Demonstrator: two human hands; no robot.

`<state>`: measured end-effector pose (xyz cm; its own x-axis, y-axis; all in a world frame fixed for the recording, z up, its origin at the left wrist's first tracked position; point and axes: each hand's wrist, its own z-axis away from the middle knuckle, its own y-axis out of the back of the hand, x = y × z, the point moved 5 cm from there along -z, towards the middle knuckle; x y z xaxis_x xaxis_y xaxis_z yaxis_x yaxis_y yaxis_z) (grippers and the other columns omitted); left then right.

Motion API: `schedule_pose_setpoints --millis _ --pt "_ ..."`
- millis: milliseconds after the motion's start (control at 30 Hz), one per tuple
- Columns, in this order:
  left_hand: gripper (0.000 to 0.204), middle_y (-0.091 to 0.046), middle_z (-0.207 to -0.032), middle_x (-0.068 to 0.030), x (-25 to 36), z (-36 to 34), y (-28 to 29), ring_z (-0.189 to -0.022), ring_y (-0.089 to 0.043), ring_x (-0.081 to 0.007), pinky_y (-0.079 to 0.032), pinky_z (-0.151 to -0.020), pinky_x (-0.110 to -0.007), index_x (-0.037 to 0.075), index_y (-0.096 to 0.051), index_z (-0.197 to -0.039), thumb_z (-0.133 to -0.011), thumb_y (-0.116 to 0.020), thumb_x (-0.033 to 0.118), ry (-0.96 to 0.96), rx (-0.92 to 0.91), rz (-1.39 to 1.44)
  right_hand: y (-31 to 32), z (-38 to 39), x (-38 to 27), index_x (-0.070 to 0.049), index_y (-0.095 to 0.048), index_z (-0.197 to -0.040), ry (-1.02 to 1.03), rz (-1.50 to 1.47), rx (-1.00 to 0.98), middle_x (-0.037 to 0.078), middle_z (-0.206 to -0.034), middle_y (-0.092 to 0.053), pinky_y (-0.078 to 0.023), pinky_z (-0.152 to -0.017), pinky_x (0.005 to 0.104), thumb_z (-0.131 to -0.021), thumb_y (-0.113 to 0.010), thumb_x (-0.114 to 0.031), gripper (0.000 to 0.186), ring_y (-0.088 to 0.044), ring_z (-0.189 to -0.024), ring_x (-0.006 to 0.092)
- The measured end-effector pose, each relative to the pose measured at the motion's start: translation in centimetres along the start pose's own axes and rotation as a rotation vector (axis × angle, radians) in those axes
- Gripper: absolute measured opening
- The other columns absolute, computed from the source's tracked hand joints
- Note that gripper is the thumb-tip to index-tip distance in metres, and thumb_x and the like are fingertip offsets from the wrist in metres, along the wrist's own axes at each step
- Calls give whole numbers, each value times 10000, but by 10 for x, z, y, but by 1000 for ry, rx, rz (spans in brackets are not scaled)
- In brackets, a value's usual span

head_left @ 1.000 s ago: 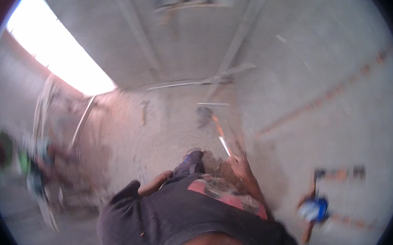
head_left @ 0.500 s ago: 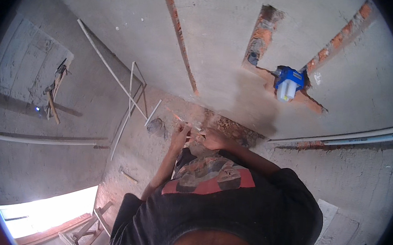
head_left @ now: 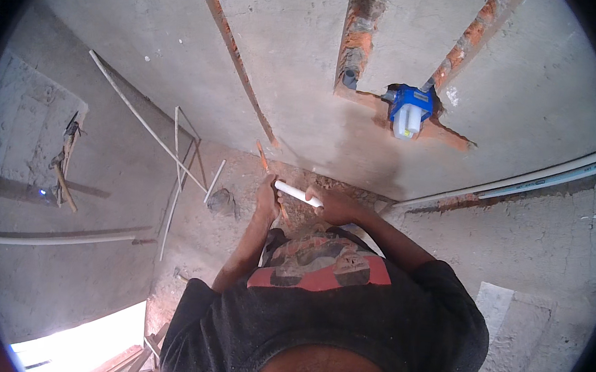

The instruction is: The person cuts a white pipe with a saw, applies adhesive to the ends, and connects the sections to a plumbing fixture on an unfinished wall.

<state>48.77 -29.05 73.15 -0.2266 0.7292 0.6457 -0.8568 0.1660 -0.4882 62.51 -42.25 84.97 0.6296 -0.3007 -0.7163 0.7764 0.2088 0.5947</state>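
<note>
A short white plastic pipe [head_left: 299,194] lies across the space between my hands. My right hand [head_left: 331,205] is closed round its right end. The pipe's other end reaches my left hand [head_left: 267,196], which is closed on a thin orange tool [head_left: 263,157]. Parts of that tool stick out above and below the left fist; its middle is hidden, and I cannot make out its exact kind. Whether the left fingers also grip the pipe is unclear.
A blue box with white parts [head_left: 409,112] sits in the chiselled wall ahead. Pipes [head_left: 547,179] run along the right wall. Long white pipes [head_left: 137,111] lean at the left corner, near a clear plastic bag [head_left: 222,203]. A hammer [head_left: 63,178] is at the left wall.
The white pipe now shows at fuller length between my hands, and my right hand has shifted slightly right. The orange tool stands more upright at my left hand. The whole view has shifted.
</note>
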Motion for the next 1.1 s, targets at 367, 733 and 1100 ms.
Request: schedule_pose_setpoints --millis 367,733,1100 --pt "161 -527 -726 -40 14 -10 -16 -544 -476 -114 -393 -442 -252 46 -553 -889 -941 -538 197 -53 -44 23 64 22 10 -53 -595 -1066 130 -78 257 156 -941 -654 -494 -749 397 -761 -704 -186 350 -645 -812 290" --pt "90 -568 -775 -42 18 -18 -62 -530 -449 -100 -370 -458 -251 103 -503 -935 -955 -527 188 -1 -163 -26 230 76 -80 -79 -600 -1132 117 107 883 103 -911 -634 -474 -620 312 -818 -728 -136 344 -606 -756 155" --pt "101 -577 -795 -49 13 -11 -17 -536 -456 -104 -377 -453 -247 83 -515 -972 -925 -522 172 27 -107 -78 303 47 -136 -70 -567 -1234 272 507 1079 217 -1056 -633 -488 -824 431 -868 -633 -148 380 -626 -927 377"
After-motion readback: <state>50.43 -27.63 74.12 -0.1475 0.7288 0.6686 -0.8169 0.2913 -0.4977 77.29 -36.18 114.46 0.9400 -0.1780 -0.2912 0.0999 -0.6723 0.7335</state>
